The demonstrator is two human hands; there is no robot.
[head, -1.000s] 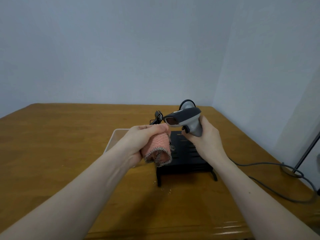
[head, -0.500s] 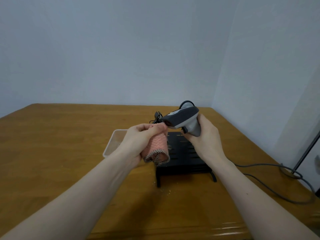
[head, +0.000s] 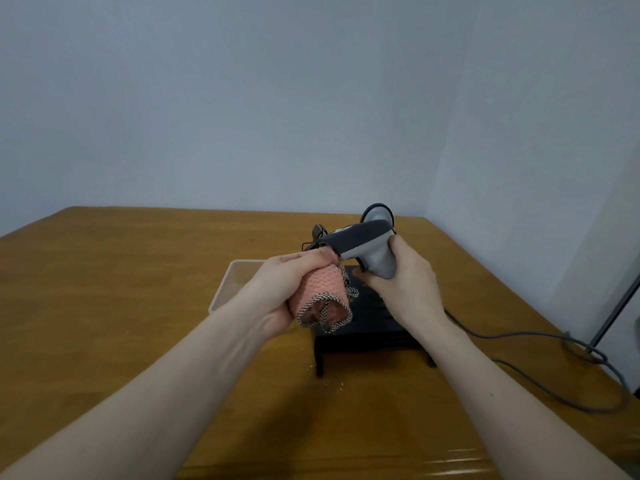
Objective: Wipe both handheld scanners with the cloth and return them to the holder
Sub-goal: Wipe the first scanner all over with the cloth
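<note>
My right hand (head: pixel 401 285) grips the handle of a grey handheld scanner (head: pixel 367 242), held above the black holder (head: pixel 374 327) with its head pointing left. My left hand (head: pixel 280 289) holds a bunched pink cloth (head: pixel 323 296) with checked trim and presses it against the scanner's front end. Behind the held scanner, the rounded grey top of a second scanner (head: pixel 377 213) peeks out, mostly hidden. A small black part (head: pixel 318 232) sticks up behind the cloth.
A clear plastic tray (head: pixel 230 282) lies on the wooden table (head: pixel 104 289) left of the holder, partly behind my left hand. A grey cable (head: pixel 540 362) runs from the holder across the table's right side. Walls stand close behind and to the right.
The scanner's head has tilted down and left onto the cloth. My left hand has pushed the cloth up against the scanner's front, which now hides its window.
</note>
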